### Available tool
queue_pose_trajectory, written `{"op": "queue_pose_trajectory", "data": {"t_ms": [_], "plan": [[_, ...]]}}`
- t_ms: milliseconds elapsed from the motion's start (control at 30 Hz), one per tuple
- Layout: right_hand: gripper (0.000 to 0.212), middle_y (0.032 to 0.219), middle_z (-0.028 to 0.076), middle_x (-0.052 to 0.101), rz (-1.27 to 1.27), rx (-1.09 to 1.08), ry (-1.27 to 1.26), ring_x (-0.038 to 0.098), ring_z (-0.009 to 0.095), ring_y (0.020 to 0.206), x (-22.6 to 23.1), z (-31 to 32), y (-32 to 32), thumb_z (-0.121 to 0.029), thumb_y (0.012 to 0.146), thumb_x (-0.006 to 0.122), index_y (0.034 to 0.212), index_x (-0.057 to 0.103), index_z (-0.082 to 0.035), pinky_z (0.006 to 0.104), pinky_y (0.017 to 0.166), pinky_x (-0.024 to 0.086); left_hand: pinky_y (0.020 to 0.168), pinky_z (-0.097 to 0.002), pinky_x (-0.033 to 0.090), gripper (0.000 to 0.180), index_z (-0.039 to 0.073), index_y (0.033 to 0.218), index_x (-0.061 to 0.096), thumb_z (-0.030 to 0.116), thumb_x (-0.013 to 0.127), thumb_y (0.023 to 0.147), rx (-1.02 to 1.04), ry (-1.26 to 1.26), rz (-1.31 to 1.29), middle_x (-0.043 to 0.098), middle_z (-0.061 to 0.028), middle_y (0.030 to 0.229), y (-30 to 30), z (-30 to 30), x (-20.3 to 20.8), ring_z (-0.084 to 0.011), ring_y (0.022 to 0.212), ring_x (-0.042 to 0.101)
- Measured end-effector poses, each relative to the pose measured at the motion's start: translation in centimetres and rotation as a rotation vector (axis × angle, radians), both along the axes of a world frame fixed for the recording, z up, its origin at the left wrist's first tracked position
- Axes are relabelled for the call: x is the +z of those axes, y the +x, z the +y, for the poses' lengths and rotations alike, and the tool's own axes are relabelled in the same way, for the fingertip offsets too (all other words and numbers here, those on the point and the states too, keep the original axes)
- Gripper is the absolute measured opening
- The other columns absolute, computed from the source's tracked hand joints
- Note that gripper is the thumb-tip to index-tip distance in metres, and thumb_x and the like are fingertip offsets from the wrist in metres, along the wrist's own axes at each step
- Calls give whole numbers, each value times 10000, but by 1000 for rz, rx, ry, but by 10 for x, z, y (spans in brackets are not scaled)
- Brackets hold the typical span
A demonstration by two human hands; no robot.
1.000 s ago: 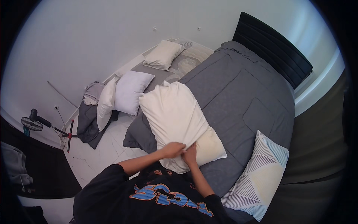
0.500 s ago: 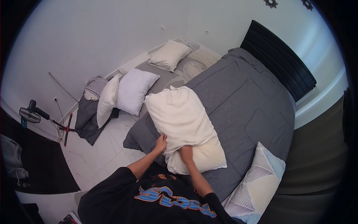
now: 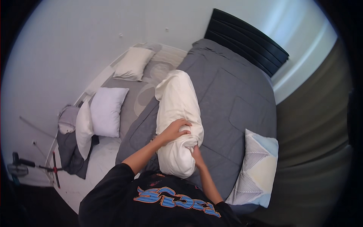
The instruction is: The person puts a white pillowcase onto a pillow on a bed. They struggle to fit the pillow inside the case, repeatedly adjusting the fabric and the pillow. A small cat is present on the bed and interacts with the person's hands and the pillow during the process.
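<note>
Pillowcase (image 3: 177, 98), pillow-filled and bunched

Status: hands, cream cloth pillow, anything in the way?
Left hand spread on cream cloth pillow; right hand at its right side, fingertips hidden. Pillow over dark-grey bedspread. Patterned rectangular cushion apart at right, not blocking.
</note>
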State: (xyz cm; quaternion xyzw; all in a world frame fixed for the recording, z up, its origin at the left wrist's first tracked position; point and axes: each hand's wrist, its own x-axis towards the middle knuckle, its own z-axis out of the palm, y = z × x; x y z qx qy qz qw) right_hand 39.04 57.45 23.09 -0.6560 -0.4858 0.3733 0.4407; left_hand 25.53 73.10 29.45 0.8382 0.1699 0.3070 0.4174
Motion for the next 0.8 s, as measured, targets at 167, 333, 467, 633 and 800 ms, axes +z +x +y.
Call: {"op": "queue_pose_trajectory", "data": {"t_ms": [167, 333, 467, 633, 800], "plan": [[484, 1237, 222, 508, -16, -171, 74, 486, 339, 1158, -6, -11, -13, -219, 909, 541, 1299, 396, 27, 378, 967, 373, 840, -393, 397, 267, 82, 941, 590, 270, 680, 774, 67, 310, 24, 517, -97, 1125, -5, -36, 31, -313, 1032, 494], [320, 1091, 212, 549, -209, -228, 15, 523, 359, 1039, -16, -10, -37, -173, 916, 513, 1167, 474, 22, 401, 888, 404, 727, -374, 395, 163, 73, 852, 605, 230, 625, 812, 36, 105, 150, 578, -119, 852, -5, -21, 19, -306, 858, 530], [226, 1005, 232, 552, -213, -396, 265, 525, 371, 967, -36, 8, -66, -110, 887, 539, 1052, 500, 40, 412, 819, 412, 641, -424, 417, 216, 48, 801, 628, 257, 584, 830, -21, 13, -79, 590, -122, 679, -17, -57, 11, -332, 682, 553], [189, 961, 239, 562, -130, -502, 256, 530, 372, 930, -39, 46, -72, -92, 879, 537, 1001, 505, 48, 419, 786, 411, 641, -425, 430, 211, 84, 796, 642, 286, 588, 825, -165, 283, 76, 598, -119, 680, -21, -54, 48, -297, 683, 584], [161, 936, 249, 568, -160, -509, 245, 535, 374, 895, -26, 76, -65, -76, 875, 524, 963, 510, 58, 428, 759, 412, 543, -320, 361, 257, -46, 779, 521, 179, 539, 901, -44, -267, 2, 474, -124, 576, -25, 30, 74, -161, 540, 402]]}}
